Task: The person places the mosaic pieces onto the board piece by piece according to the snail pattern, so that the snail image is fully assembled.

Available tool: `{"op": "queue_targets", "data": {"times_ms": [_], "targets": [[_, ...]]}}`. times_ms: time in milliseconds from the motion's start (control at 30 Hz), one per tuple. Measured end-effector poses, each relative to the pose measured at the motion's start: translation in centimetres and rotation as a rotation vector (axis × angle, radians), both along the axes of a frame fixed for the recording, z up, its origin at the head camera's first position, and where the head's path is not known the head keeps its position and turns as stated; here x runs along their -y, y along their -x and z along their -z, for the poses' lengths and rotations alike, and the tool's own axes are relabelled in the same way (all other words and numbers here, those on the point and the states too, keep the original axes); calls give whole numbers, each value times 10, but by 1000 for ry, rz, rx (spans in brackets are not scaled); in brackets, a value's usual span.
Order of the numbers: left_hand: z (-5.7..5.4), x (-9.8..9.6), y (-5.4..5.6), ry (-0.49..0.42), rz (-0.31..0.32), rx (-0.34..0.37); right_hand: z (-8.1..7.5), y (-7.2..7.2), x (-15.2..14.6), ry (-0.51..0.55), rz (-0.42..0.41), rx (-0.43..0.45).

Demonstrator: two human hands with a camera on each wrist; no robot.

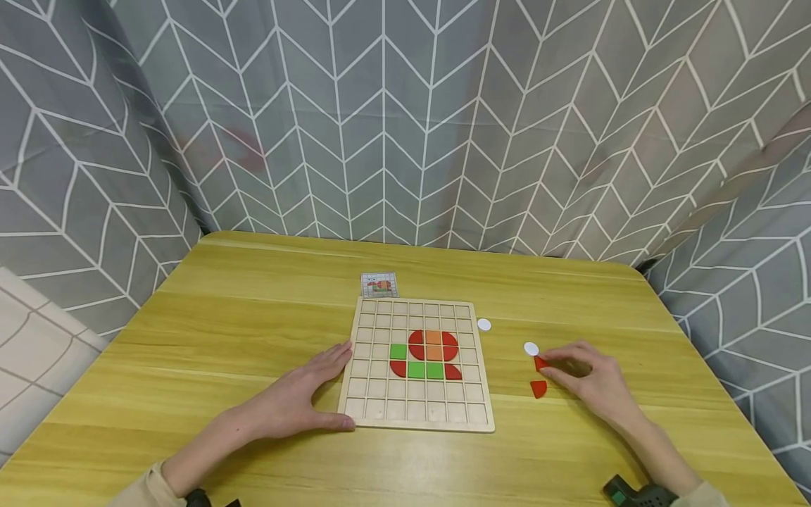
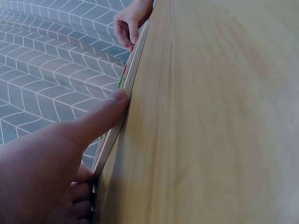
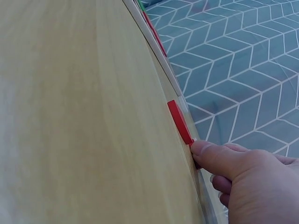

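Note:
My left hand [image 1: 294,400] rests at the left edge of a wooden grid board [image 1: 418,410], fingers and thumb stretched along its side. In the left wrist view the thumb [image 2: 105,116] lies against the board's edge. To the right of the board, my right hand [image 1: 592,380] pinches a small red piece [image 1: 540,363] between thumb and index finger, which partly hide it. Just below lies a red quarter-circle piece [image 1: 538,389], seen edge-on in the right wrist view. Green squares [image 1: 416,370], orange squares [image 1: 434,345] and red curved pieces [image 1: 449,352] sit in the board's cells.
A white disc [image 1: 531,348] lies just beyond the right fingertips, and another white disc [image 1: 484,324] near the board's right edge. A small picture card [image 1: 379,284] lies at the board's top left corner. Patterned curtains [image 1: 405,127] hang behind the wooden table [image 1: 266,310].

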State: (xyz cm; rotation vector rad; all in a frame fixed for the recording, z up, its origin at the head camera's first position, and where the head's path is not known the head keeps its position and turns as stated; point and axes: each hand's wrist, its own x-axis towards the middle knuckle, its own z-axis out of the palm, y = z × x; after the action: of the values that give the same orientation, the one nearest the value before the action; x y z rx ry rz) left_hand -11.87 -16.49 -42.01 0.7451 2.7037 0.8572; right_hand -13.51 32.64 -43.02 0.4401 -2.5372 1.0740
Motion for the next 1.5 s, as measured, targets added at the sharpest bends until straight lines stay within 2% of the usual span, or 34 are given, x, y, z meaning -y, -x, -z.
{"op": "queue_targets", "data": {"times_ms": [67,167,267,333,600,800,1000,1233,1500], "targets": [[0,0,0,-6,5,-3,-2,0,1,7,12,3],[-1,1,0,-8,6,-6,-9,0,9,7,77,44],[-3,1,0,-8,0,-2,-17,2,27,-13,144,91],[-3,2,0,-11,3,-6,-21,3,43,-4,153,111],[0,0,0,-16,8,0,-22,14,112,71,51,74],[0,0,0,-20,8,-5,-21,21,149,120,-39,108],[0,1,0,-15,-1,0,-23,28,179,109,-47,169],[-1,1,-1,-19,5,3,-19,37,208,102,-98,110],[-3,0,-1,-27,7,10,-11,45,226,50,-93,73]]}}
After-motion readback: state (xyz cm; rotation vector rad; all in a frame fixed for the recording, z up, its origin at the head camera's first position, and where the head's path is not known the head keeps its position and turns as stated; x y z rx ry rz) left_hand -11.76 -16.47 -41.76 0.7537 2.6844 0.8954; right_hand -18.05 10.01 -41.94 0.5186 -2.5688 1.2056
